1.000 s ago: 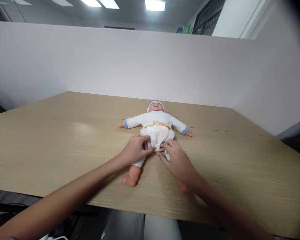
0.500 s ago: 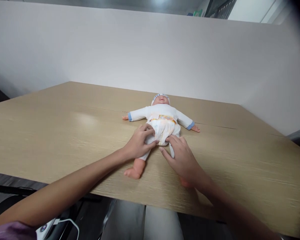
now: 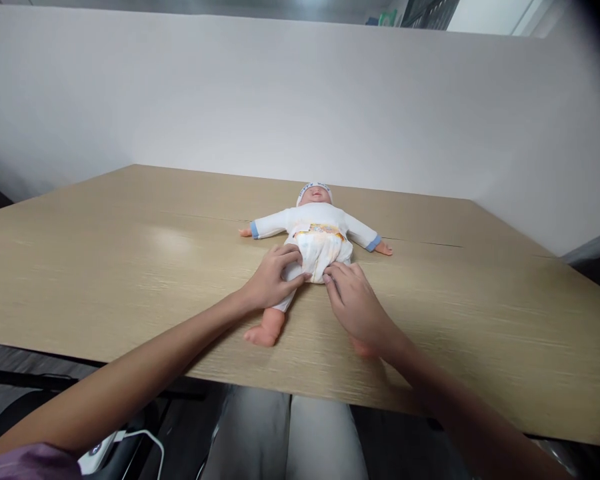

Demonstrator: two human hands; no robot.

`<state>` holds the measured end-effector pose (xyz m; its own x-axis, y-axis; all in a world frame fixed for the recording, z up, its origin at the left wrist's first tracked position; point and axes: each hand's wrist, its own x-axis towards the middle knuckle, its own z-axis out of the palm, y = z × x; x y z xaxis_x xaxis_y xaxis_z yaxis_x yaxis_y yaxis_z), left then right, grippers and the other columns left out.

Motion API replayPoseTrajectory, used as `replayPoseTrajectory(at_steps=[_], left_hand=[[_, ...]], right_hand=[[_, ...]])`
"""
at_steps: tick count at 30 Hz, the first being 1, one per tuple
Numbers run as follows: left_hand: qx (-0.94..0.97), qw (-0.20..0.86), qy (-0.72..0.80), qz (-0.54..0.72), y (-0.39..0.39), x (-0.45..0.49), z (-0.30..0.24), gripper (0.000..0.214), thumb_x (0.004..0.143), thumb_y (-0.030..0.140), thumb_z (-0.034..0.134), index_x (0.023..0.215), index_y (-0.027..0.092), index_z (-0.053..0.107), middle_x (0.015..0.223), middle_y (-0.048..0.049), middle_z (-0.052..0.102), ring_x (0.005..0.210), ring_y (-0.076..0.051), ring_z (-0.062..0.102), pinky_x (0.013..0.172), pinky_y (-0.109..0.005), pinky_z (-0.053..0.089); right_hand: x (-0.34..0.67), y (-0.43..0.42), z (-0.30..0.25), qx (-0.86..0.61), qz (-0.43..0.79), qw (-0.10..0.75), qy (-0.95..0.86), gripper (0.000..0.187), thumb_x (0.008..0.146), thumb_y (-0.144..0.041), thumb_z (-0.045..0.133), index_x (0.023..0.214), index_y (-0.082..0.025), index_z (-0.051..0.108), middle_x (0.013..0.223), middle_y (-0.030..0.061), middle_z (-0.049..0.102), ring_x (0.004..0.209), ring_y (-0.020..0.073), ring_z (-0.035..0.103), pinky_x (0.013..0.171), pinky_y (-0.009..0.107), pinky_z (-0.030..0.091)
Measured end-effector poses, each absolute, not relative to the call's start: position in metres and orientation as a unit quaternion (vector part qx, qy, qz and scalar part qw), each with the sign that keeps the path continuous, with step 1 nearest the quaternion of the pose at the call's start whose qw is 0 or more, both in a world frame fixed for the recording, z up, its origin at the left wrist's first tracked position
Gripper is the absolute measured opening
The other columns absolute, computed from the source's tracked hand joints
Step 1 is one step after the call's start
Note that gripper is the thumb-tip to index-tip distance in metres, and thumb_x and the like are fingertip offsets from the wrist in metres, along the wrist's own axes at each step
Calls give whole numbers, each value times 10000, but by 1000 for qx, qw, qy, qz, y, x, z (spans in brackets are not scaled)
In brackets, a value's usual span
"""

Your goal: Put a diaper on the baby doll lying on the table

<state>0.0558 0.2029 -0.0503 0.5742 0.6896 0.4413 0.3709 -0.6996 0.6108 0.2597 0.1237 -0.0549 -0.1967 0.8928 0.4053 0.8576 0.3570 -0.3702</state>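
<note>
A baby doll (image 3: 316, 215) in a white top with blue cuffs and a white cap lies on its back, head away from me and arms spread. Around its hips is a white diaper (image 3: 320, 257) with an orange patterned waistband. My left hand (image 3: 276, 277) is at the diaper's left leg edge, fingers curved apart around the doll's thigh. At the other leg edge, my right hand (image 3: 353, 297) pinches the diaper's rim between thumb and fingers. The doll's left-side foot (image 3: 267, 328) shows bare; my right hand and wrist mostly cover the other leg.
The wooden table (image 3: 180, 280) extends to both sides of the doll. A pale partition wall (image 3: 280, 100) rises behind its far edge. Below the near edge are my legs (image 3: 285, 433) in grey trousers and a white device (image 3: 100, 453) with a cable.
My right thumb has closed toward the fingers at the diaper's leg edge. My left hand stays at its side. The whole view has shifted slightly.
</note>
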Motion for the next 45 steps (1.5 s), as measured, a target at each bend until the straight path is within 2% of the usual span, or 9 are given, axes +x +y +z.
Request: replayPoseTrajectory(at_steps=[4, 8, 14, 20, 23, 26, 35, 39, 45], left_hand=[[865, 236, 298, 326, 205, 55, -49, 202, 937, 373, 658, 852, 206, 584, 980, -35, 668, 984, -237, 549, 959, -367, 399], [867, 235, 310, 310, 208, 54, -47, 251, 934, 400, 654, 816, 208, 541, 808, -5, 574, 869, -218, 483, 865, -348, 382], [842, 286, 335, 312, 209, 55, -45, 297, 904, 444, 672, 808, 197, 540, 814, 2, 530, 816, -191, 468, 781, -319, 373], [762, 411, 357, 349, 207, 56, -47, 361, 830, 453, 758, 913, 209, 505, 841, 21, 558, 795, -164, 498, 738, -291, 383], [707, 472, 372, 374, 206, 56, -49, 458, 759, 410, 833, 895, 229, 435, 779, 50, 516, 726, -138, 477, 687, -270, 371], [683, 479, 396, 384, 204, 55, -50, 502, 710, 397, 881, 940, 231, 465, 749, 64, 513, 685, -128, 472, 666, -264, 373], [745, 422, 408, 317, 198, 50, -43, 458, 822, 562, 762, 1036, 159, 719, 1003, -60, 731, 895, -234, 638, 784, -336, 458], [713, 503, 389, 297, 198, 48, -37, 531, 811, 607, 756, 1068, 143, 737, 1017, -88, 746, 937, -265, 652, 797, -350, 477], [648, 604, 352, 301, 202, 43, -35, 558, 811, 584, 783, 1152, 148, 721, 1073, -123, 754, 1020, -294, 676, 858, -385, 508]], right_hand=[[264, 127, -55, -560, 52, 297, -772, 264, 1057, -181, 360, 955, -214, 601, 1014, 90, 690, 983, 271, 532, 933, 408, 423], [265, 129, -57, -568, 54, 304, -763, 238, 1040, -163, 365, 939, -228, 571, 991, 83, 680, 974, 272, 526, 906, 404, 424], [260, 126, -53, -587, 75, 321, -740, 19, 986, -231, 544, 968, -236, 549, 1049, 83, 691, 1052, 294, 549, 920, 419, 436], [266, 126, -48, -625, 105, 386, -670, 176, 930, -281, 673, 1035, -236, 539, 1037, 60, 742, 1015, 271, 648, 881, 395, 465], [273, 126, -45, -636, 112, 373, -666, 158, 925, -334, 706, 1001, -249, 597, 1001, 28, 771, 1010, 263, 664, 870, 385, 463], [279, 126, -44, -633, 115, 349, -681, 98, 936, -350, 709, 968, -262, 678, 996, 8, 792, 997, 258, 659, 845, 375, 459], [275, 124, -44, -635, 122, 323, -691, 142, 942, -388, 688, 973, -282, 778, 1019, 1, 804, 999, 282, 582, 872, 387, 442], [271, 124, -47, -632, 143, 332, -686, 182, 935, -416, 666, 983, -263, 753, 1090, 23, 774, 1027, 285, 551, 954, 413, 435], [273, 126, -53, -671, 218, 363, -608, 399, 870, -519, 683, 1178, -269, 721, 1105, 77, 683, 1065, 291, 574, 956, 419, 475]])
